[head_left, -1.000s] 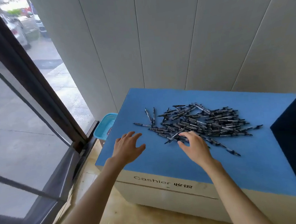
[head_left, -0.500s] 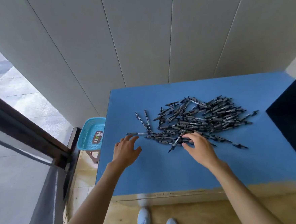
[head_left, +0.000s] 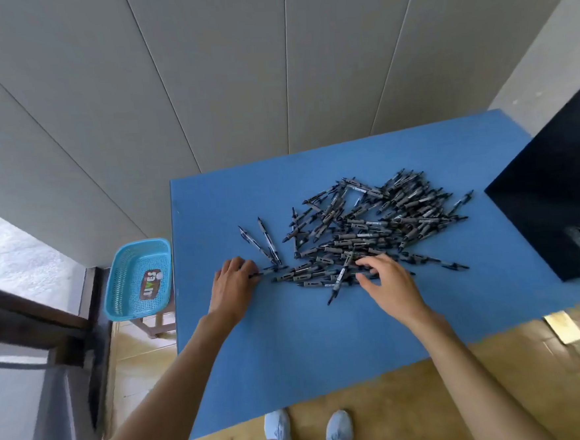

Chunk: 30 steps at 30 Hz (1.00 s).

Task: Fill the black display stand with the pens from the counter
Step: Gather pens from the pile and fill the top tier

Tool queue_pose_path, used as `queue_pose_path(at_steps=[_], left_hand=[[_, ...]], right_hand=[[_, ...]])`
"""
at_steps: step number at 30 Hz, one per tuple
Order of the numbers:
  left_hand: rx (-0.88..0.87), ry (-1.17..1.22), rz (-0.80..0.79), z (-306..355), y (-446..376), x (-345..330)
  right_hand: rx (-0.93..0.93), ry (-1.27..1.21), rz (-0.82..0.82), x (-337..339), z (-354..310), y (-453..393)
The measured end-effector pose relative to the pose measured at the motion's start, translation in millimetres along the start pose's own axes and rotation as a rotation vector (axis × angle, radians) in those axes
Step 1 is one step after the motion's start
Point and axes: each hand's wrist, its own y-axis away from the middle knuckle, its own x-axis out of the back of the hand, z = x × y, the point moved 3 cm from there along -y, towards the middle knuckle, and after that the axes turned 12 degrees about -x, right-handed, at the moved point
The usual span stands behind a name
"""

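Now | left hand (head_left: 233, 285) pinches pen (head_left: 268, 272) | right hand (head_left: 387, 283) curls on pile (head_left: 368, 228) | basket (head_left: 138, 278) beside counter (head_left: 291, 350)

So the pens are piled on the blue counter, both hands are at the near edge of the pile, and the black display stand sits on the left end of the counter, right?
Not quite. The head view shows the black display stand on the right end of the blue counter, not the left. The rest holds: the pile of grey and black pens lies on the counter, with the left hand and right hand at its near edge.
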Motion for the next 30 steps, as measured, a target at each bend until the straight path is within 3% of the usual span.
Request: queue_pose_path(at_steps=[3, 7, 14, 21, 30], left_hand=[[0.028, 0.082, 0.041, -9.6, 1.2, -0.4], [0.217, 0.268, 0.147, -1.7, -7.2, 10.8], [0.519, 0.26, -0.025, 13.6, -60.0, 5.9], [0.532, 0.214, 0.015, 7.4, -71.1, 7.1], [0.389, 0.02, -0.101, 3.3, -82.6, 9.2]], right_hand=[[-0.025, -0.019, 0.001, -0.6, 6.0, -0.1], [-0.056, -0.021, 0.015, 2.5, 11.1, 1.0], [-0.07, -0.036, 0.041, 9.8, 17.2, 4.2], [-0.098, -0.029, 0.054, 15.6, 31.0, 8.9], [-0.134, -0.034, 0.045, 18.8, 46.5, 13.6]])
